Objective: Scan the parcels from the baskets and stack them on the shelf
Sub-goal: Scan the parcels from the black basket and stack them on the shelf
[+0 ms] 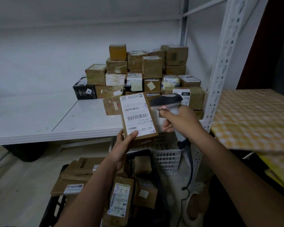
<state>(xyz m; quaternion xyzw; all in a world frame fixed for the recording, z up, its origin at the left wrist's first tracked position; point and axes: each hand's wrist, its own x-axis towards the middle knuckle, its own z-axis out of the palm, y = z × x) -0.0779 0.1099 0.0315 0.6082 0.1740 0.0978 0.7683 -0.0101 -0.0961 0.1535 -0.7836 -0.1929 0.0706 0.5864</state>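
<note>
My left hand [124, 145] grips a flat brown parcel [138, 116] by its lower end, with the white barcode label facing up at me. My right hand [177, 119] grips the handle of a grey barcode scanner [166, 100], whose dark head points at the label from the right. Both are held in front of the white shelf [56, 118]. A stack of brown and black parcels [138, 74] sits at the shelf's right end. Below my arms, a dark basket [56, 208] holds several more parcels [120, 199].
A white plastic basket [167, 158] stands under the shelf edge beside the perforated white upright [223, 63]. To the right lies a yellow-and-white checked surface [256, 120]. The scanner's cable [189, 163] hangs down past the basket. A dark bin [26, 152] sits under the shelf at left.
</note>
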